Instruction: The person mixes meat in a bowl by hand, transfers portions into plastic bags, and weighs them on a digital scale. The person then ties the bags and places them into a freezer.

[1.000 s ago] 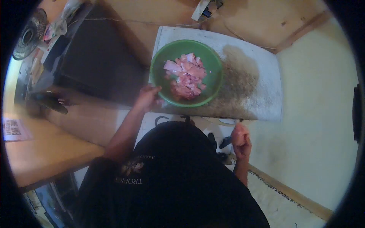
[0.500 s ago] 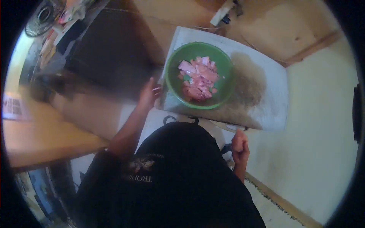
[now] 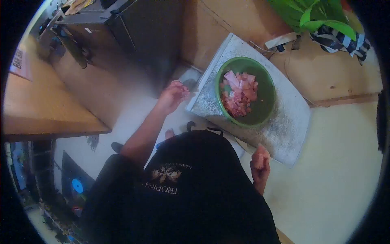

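A green basin stands on a worn white board-like top, with pieces of raw meat inside. My left hand hovers just off the left edge of that top, its fingers loosely bent and somewhat apart, with nothing visible in them. By the front edge of the top, below the basin, my right hand is closed. A pale pinkish patch shows at its upper side, and I cannot tell what it holds.
A dark cabinet-like appliance stands at the back left. A wooden table juts in from the left. Behind the top, a power strip lies near the wooden wall, below green leaves. A dark slipper lies on the floor.
The view has turned, so the basin and top appear farther right and tilted. My left hand's fingers, spread before at the top's edge, are now more bent. The right hand stays closed.
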`<action>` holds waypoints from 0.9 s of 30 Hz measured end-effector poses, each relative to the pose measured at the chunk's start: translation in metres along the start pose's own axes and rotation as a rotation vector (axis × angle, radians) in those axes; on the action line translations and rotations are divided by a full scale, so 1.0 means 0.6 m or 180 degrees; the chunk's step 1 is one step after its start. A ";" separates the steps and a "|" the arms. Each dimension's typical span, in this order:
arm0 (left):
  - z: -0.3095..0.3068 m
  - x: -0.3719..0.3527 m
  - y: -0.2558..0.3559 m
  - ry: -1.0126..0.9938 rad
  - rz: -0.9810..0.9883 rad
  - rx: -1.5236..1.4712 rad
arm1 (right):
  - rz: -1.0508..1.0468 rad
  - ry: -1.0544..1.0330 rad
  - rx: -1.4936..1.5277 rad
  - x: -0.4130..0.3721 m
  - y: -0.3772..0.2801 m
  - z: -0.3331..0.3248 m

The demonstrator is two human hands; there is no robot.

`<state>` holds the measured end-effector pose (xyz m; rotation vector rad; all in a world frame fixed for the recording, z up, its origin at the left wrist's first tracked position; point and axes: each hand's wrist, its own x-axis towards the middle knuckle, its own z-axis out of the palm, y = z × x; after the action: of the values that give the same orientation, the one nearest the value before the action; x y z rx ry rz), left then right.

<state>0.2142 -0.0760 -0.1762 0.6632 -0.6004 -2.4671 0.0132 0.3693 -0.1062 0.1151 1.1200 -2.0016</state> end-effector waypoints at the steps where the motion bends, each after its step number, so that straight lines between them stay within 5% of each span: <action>1: 0.001 -0.002 0.003 -0.0211 0.0022 0.0010 | 0.0020 -0.0108 0.0016 0.002 0.001 -0.011; 9: 0.158 0.010 0.030 -0.0781 0.0280 0.1060 | -0.0130 -0.0373 -0.0028 -0.014 0.020 -0.022; 12: 0.259 0.046 0.018 -0.1046 0.1026 0.3137 | -0.0413 -0.0238 0.0073 -0.032 0.023 0.031; 15: 0.345 0.079 -0.009 -0.1598 0.1059 0.4576 | -0.0533 0.0315 -0.0042 -0.043 0.022 0.029; 16: 0.369 0.092 -0.024 -0.1447 0.0357 0.4719 | -0.0628 0.0056 -0.0012 -0.039 0.030 -0.001; 17: 0.362 0.120 -0.044 -0.1551 0.0334 0.4766 | -0.0729 -0.0201 0.0014 -0.040 0.039 -0.019; 19: 0.319 0.190 -0.101 -0.2958 0.1665 0.6756 | -0.0854 -0.0034 0.0077 -0.057 0.043 -0.033; 20: 0.329 0.192 -0.106 -0.3023 0.1021 0.6888 | -0.0898 0.0044 0.0069 -0.060 0.044 -0.042; 21: 0.337 0.190 -0.114 -0.3118 0.1026 0.6910 | -0.0947 0.0088 0.0122 -0.061 0.045 -0.051; 24: 0.379 0.137 -0.097 -0.2884 0.1552 0.7275 | -0.1321 0.0064 0.0181 -0.056 0.057 -0.081; 27: 0.416 0.070 -0.062 -0.1770 0.2182 0.6593 | -0.1142 0.0145 0.0710 -0.057 0.069 -0.130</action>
<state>0.0306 -0.0025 -0.0145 0.1593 -2.8663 -0.5645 0.0416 0.4368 -0.1659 0.0788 0.9947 -2.4531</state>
